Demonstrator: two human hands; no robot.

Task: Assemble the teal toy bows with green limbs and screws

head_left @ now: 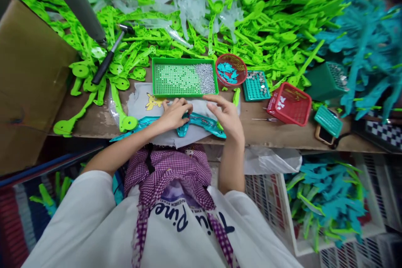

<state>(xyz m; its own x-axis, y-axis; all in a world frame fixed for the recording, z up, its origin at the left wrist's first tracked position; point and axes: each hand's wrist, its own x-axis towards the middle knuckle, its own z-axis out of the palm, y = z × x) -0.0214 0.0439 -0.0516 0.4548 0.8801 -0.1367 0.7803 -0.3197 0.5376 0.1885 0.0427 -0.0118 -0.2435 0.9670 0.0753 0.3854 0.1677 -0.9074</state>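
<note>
A teal plastic toy part (pixel 201 122) lies across a white cloth (pixel 143 104) at the near edge of the wooden bench. My left hand (pixel 174 114) rests on its middle with fingers curled over it, pressing it down. My right hand (pixel 226 116) hovers just right of it, fingers spread and slightly bent, nothing visible in them. Right behind both hands stands a green tray (pixel 184 77) holding rows of small metal pieces and a loose heap of them at its right end.
A hammer (pixel 108 55) lies at left among a big pile of green plastic parts (pixel 276 12). A round red basket (pixel 231 69), teal tray (pixel 256 85), red basket (pixel 289 103) sit right. Teal parts (pixel 367 42) heap far right; a white crate (pixel 326 205) holds more below. Cardboard box (pixel 28 75) left.
</note>
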